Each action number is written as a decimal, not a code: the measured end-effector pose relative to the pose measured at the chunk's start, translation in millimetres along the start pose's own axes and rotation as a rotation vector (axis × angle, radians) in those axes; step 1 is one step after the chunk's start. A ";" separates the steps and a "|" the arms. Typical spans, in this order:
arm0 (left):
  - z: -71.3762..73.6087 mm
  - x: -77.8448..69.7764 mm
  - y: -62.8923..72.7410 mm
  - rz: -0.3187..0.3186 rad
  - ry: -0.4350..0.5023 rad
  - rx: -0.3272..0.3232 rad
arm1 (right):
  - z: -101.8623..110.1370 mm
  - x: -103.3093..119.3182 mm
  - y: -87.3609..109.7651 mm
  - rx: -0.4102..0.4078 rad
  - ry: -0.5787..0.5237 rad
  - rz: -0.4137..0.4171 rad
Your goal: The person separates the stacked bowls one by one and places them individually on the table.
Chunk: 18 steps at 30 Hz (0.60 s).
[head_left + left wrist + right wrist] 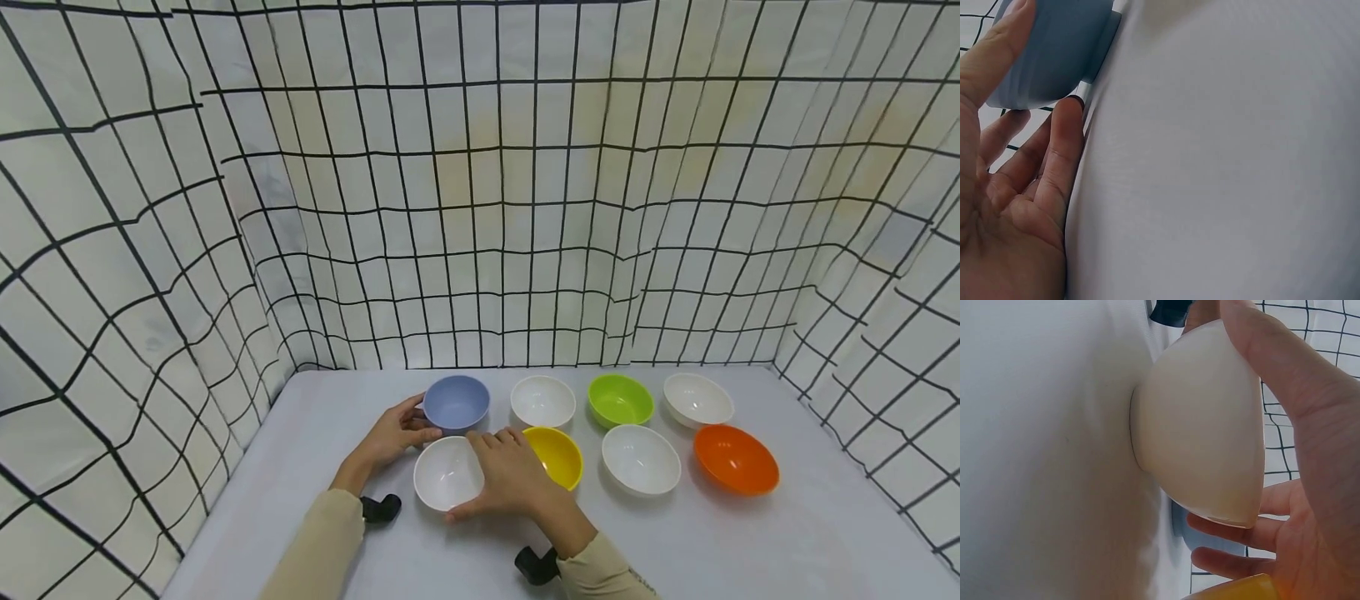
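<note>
A blue bowl (456, 403) stands at the left of the back row, and my left hand (395, 435) holds its left side. In the left wrist view the thumb lies along the wall of that blue bowl (1063, 53), with the fingers at its rim. Just in front of it is a white bowl (444, 475). My right hand (512, 475) grips this white bowl from the right, thumb at the near side and fingers at the far rim. Seen from the right wrist, the white bowl (1204, 431) has its foot close to the table; contact is hard to tell.
Right of my right hand sits a yellow bowl (558, 458), partly covered by it. Further right are a white bowl (641, 460) and an orange bowl (737, 460). Behind them stand a white bowl (543, 402), a green bowl (620, 400) and another white bowl (697, 400).
</note>
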<state>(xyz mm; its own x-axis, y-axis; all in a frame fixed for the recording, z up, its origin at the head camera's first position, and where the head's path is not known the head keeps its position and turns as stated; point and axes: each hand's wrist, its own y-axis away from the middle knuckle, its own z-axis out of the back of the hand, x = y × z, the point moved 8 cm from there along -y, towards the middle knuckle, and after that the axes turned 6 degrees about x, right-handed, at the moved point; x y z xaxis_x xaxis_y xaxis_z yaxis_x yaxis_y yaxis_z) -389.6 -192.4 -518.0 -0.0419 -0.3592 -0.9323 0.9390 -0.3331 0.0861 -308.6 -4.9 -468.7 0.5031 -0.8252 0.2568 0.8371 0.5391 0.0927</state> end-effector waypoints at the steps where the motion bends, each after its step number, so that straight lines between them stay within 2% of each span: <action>1: -0.2 0.8 0.4 0.002 0.000 0.000 | -0.5 0.0 0.4 -0.001 0.003 0.002; 6: -0.2 0.7 1.3 -0.004 0.009 0.008 | 2.1 -0.2 2.2 -0.020 0.013 0.018; 9: -0.2 -1.4 1.6 -0.021 0.010 0.011 | 9.8 -1.7 4.1 -0.035 -0.021 0.023; 14: 0.4 -0.3 2.9 -0.021 0.008 0.007 | 32.2 -7.0 10.9 -0.072 -0.182 0.034; 18: 1.7 -0.2 5.3 -0.015 -0.002 0.002 | 56.6 -18.7 18.1 -0.161 -0.273 0.048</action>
<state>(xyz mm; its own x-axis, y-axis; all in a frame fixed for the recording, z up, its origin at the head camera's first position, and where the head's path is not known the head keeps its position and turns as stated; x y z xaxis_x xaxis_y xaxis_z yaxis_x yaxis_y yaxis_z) -385.2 -195.6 -516.8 -0.0567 -0.3557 -0.9329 0.9376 -0.3400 0.0727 -315.0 29.8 -417.5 0.4843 -0.7121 0.5082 0.8482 0.5247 -0.0731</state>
